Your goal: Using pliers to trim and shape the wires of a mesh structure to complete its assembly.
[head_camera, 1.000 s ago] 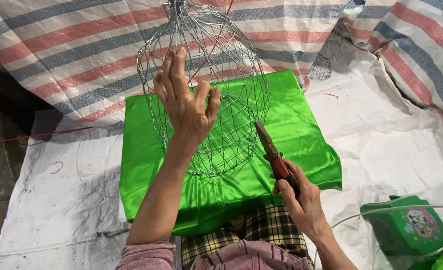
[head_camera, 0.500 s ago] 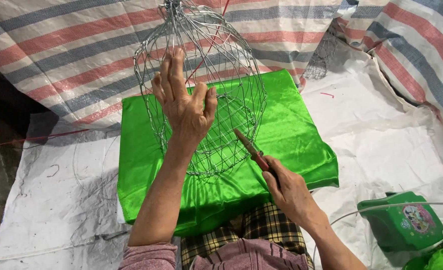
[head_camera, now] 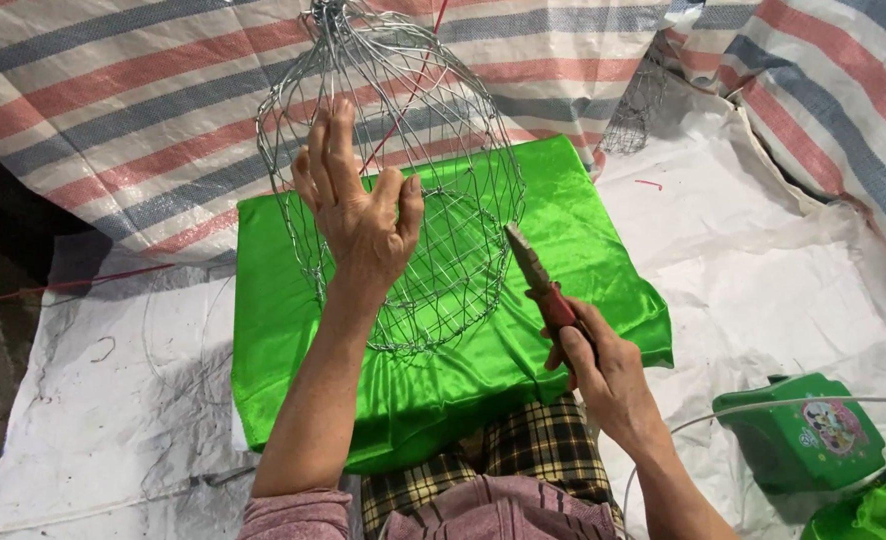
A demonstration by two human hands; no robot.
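Left hand (head_camera: pixel 358 215) at frame centre-left, palm flat against the near side of the wire cage (head_camera: pixel 403 170), fingers (head_camera: pixel 328 150) spread apart and pressed on the wires, thumb hooked on a strand. Cage stands upright, upper centre, its base on the green satin cloth (head_camera: pixel 293 340) over the lap. Right hand (head_camera: pixel 603 370) lower right of centre, fingers clamped round the red handles of the pliers (head_camera: pixel 538 275); tip points up-left, just beside the cage's right side, contact unclear. Green plastic box (head_camera: pixel 798 430) lower right on the white sheet (head_camera: pixel 763 280); striped tarp (head_camera: pixel 113 100) across the top
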